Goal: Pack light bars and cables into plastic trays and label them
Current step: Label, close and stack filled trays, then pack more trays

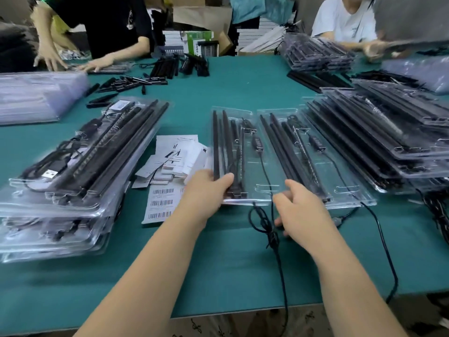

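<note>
Left hand (206, 190) gripping tray (252, 152) near end, right hand (301, 210) beside.

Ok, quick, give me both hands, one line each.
Left hand: grips the near end of the clear tray, thumb on top.
Right hand: fingers curled down by the black cable; whether it holds it cannot be told.

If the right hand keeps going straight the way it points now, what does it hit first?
Probably the near edge of the clear plastic tray of black light bars, close ahead of the right hand; depth is uncertain.

Head-worn view, facing forward and down, close over green table (230, 276)
</note>
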Tool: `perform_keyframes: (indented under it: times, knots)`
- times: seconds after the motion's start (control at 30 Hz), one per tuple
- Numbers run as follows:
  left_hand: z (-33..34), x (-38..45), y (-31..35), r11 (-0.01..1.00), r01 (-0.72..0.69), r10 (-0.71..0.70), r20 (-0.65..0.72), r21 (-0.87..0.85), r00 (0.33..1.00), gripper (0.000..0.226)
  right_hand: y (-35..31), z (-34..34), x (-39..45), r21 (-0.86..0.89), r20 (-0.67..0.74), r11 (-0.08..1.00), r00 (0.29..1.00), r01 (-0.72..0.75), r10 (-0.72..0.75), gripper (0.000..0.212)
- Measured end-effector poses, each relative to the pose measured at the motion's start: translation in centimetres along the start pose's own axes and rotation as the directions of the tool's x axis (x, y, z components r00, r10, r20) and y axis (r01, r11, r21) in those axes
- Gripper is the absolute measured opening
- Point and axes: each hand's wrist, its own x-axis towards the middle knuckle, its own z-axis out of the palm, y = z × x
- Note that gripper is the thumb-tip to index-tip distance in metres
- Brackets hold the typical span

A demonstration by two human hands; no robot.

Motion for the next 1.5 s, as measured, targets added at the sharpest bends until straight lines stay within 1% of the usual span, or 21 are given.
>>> perform_keyframes:
  times: [0.07, 0.17, 0.27, 0.37, 0.43, 0.47, 0.5, 0.57, 0.63, 0.7, 0.77, 0.83, 0.93, 1.0, 1.03, 1.1, 1.13, 1.23, 1.33, 1.43, 1.5]
  knots:
    - [0.5, -0.5, -0.1, 0.984, -0.081, 0.087, -0.031, 0.160, 0.996, 0.010, 0.3, 0.1, 0.0, -0.021, -0.057, 1.000, 0.998, -0.010, 0.008, 0.041]
    - [0.8, -0.9, -0.2, 0.941, -0.129, 0.140, -0.012, 0.312, 0.990, 0.017, 1.1, 0.4, 0.2, -0.010, -0.099, 1.000, 0.995, 0.012, -0.013, 0.052]
    - [0.5, -1.6, -0.3, 0.810, -0.195, 0.269, -0.055, 0.553, 0.961, 0.024, 1.6, 0.6, 0.3, 0.064, -0.158, 0.998, 0.987, 0.025, -0.014, 0.054]
    - [-0.8, -1.0, 0.1, 0.607, -0.165, 0.462, -0.175, 0.778, 0.869, 0.025, 1.9, 0.7, 0.6, 0.362, -0.142, 0.932, 0.986, -0.036, 0.093, 0.051]
    - [-1.5, 0.2, 0.2, 0.478, -0.193, 0.580, -0.143, 0.857, 0.802, 0.030, 2.1, 0.6, 0.8, 0.571, -0.130, 0.819, 0.980, -0.048, 0.148, 0.049]
    - [-1.5, 0.8, 0.1, 0.398, -0.212, 0.586, -0.070, 0.892, 0.807, 0.036, 2.2, 0.6, 0.8, 0.615, -0.142, 0.787, 0.977, -0.038, 0.158, 0.048]
    - [-1.3, 1.4, -0.1, 0.339, -0.229, 0.537, 0.012, 0.913, 0.844, 0.042, 2.3, 0.5, 0.7, 0.644, -0.156, 0.765, 0.975, -0.022, 0.159, 0.047]
    - [-0.6, 2.3, -0.9, 0.290, -0.224, 0.346, 0.116, 0.931, 0.931, 0.050, 2.4, 0.4, 0.5, 0.671, -0.194, 0.741, 0.967, 0.009, 0.164, 0.045]
    - [-0.2, 2.8, -1.6, 0.241, -0.171, 0.220, 0.118, 0.955, 0.968, 0.052, 2.6, 0.4, 0.5, 0.668, -0.236, 0.743, 0.959, 0.045, 0.155, 0.044]
    - [-0.6, 3.1, -1.9, 0.233, -0.084, 0.187, 0.040, 0.969, 0.981, 0.054, 2.6, 0.4, 0.4, 0.649, -0.265, 0.757, 0.956, 0.078, 0.128, 0.045]
    - [-1.2, 3.0, -1.9, 0.265, 0.002, 0.172, -0.050, 0.964, 0.984, 0.054, 2.8, 0.3, 0.5, 0.604, -0.261, 0.793, 0.960, 0.080, 0.102, 0.047]
    - [-1.8, 2.8, -2.0, 0.317, 0.023, 0.190, -0.087, 0.948, 0.978, 0.052, 2.8, 0.4, 0.5, 0.536, -0.241, 0.841, 0.968, 0.074, 0.068, 0.049]
    - [-2.4, 2.5, -1.4, 0.441, 0.013, 0.248, -0.136, 0.897, 0.959, 0.047, 2.4, 0.9, 0.5, 0.461, -0.200, 0.883, 0.980, 0.088, 0.006, 0.051]
    - [-2.6, 2.0, -0.8, 0.504, -0.005, 0.329, -0.186, 0.864, 0.926, 0.046, 2.1, 1.1, 0.7, 0.334, -0.174, 0.937, 0.983, 0.106, -0.049, 0.051]
    - [-2.7, 1.6, -0.5, 0.544, -0.063, 0.401, -0.193, 0.837, 0.896, 0.044, 2.1, 1.2, 0.9, 0.258, -0.165, 0.959, 0.983, 0.115, -0.074, 0.050]
    - [-2.8, 0.5, -0.1, 0.616, -0.297, 0.537, -0.113, 0.730, 0.836, 0.037, 1.9, 1.1, 0.8, 0.163, -0.166, 0.977, 0.980, 0.137, -0.109, 0.049]
    - [-2.6, -0.2, 0.2, 0.606, -0.420, 0.576, -0.009, 0.675, 0.817, 0.032, 1.7, 0.9, 0.5, 0.153, -0.177, 0.978, 0.978, 0.142, -0.115, 0.048]
    - [-1.1, -1.4, 0.2, 0.461, -0.635, 0.587, 0.324, 0.620, 0.742, 0.029, 1.8, 0.0, -1.4, 0.056, -0.257, 0.985, 0.956, 0.164, -0.145, 0.049]
    - [-0.1, -1.3, -0.2, 0.417, -0.666, 0.528, 0.432, 0.619, 0.732, 0.033, 2.1, -1.8, -4.2, -0.173, -0.192, 0.978, 0.970, 0.118, -0.151, 0.064]
    - [-0.1, -0.9, -0.6, 0.407, -0.665, 0.515, 0.444, 0.626, 0.733, 0.033, 2.5, -2.6, -6.4, -0.545, 0.069, 0.835, 0.996, 0.081, -0.051, 0.047]
    - [-0.2, -0.7, -0.6, 0.415, -0.666, 0.519, 0.440, 0.620, 0.733, 0.031, 2.7, -2.7, -7.0, -0.598, 0.130, 0.791, 0.989, 0.130, -0.064, 0.037]
